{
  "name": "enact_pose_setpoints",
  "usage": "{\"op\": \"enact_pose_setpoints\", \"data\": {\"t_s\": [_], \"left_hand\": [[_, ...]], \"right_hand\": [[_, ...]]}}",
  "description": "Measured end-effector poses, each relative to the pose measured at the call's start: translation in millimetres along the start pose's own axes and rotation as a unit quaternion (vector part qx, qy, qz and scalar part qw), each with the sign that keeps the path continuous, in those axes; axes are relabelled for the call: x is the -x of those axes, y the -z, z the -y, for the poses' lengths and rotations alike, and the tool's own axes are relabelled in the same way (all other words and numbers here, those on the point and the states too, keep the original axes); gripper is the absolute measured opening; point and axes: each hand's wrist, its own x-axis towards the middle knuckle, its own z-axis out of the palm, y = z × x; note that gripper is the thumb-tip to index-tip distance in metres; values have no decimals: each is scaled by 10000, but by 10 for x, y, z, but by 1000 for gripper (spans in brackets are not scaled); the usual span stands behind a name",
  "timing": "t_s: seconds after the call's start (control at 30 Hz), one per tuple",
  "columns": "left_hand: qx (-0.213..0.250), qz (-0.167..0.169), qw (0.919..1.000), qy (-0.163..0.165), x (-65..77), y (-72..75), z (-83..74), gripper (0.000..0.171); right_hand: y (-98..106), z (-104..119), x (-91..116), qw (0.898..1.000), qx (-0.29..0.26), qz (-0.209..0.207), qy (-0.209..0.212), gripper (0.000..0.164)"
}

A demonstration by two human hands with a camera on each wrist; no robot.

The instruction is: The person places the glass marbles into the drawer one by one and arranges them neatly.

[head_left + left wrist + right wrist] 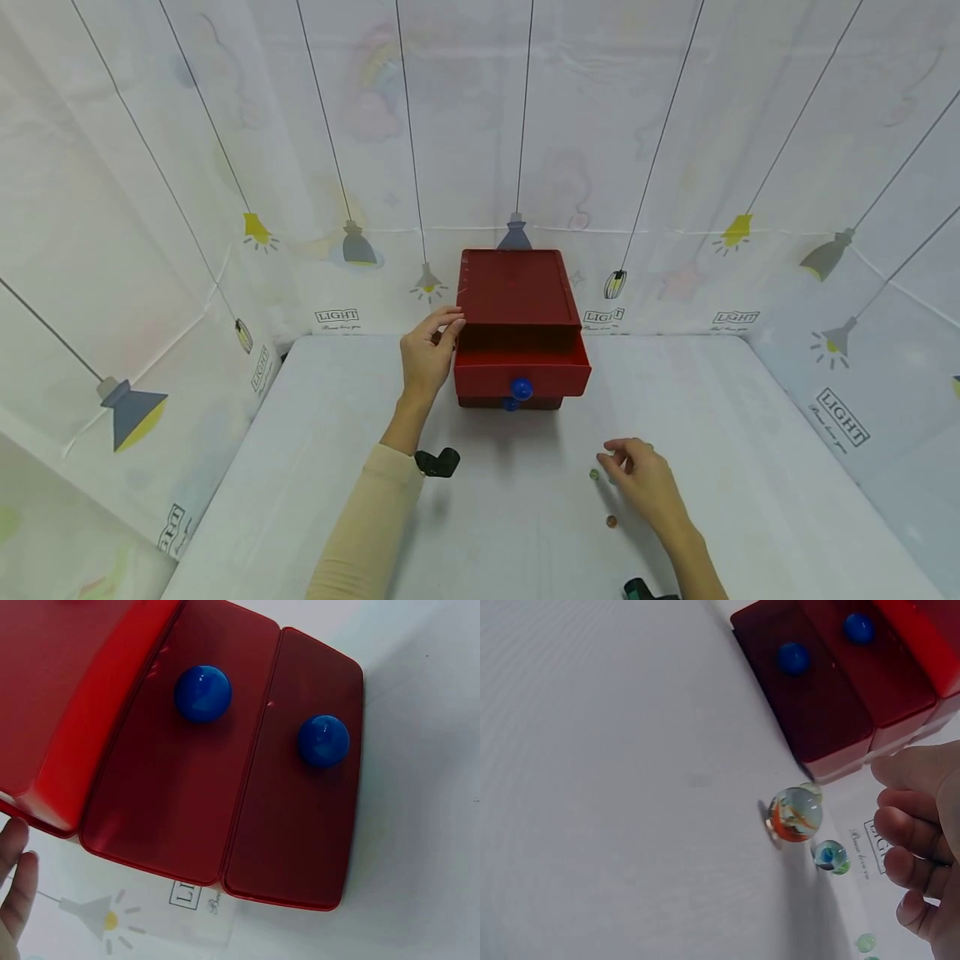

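A red drawer box (517, 287) stands at the back of the table, its top drawer (483, 382) pulled out by a blue knob (521, 388). My left hand (426, 357) rests its fingertips against the box's upper left side. In the left wrist view its fingers (21, 889) show beside the drawer's edge. Thumb and forefinger close together, my right hand (647, 483) hovers over several glass marbles, with nothing visible between the fingers. Near it lie a green marble (594, 474) and an orange-swirled marble (611, 522). A blue-centred marble (827, 855) shows in the right wrist view.
Two lower drawers with blue knobs (323, 741) are shut. A white cloth (525, 533) covers the table, and a lamp-printed curtain (637, 167) hangs behind and at both sides. More pale green marbles (865, 943) lie beyond the right fingers.
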Motion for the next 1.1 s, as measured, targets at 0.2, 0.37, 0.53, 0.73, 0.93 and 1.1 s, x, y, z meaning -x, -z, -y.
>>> {"op": "enact_pose_setpoints", "data": {"t_s": [0.2,0.37,0.53,0.73,0.93,1.1], "left_hand": [[-27,-151,9998,-122,-7,-10,-111,9],[9,-115,9997,-198,-16,33,-283,9],[-74,-96,9998,-185,-21,48,-322,9],[82,-166,9998,-119,-18,29,-273,9],[123,-63,9999,1,-3,-4,-47,11],[96,78,9999,15,4,19,8,14]], "right_hand": [[-48,-48,10,9993,75,328,-175,20],[-73,-75,12,9978,180,545,-318,20],[-81,-64,13,9964,206,699,-425,19],[-93,-54,2,9926,286,1028,-585,23],[-113,-50,12,9892,295,1252,-702,21],[-112,-47,24,9886,307,1302,-690,18]]}}
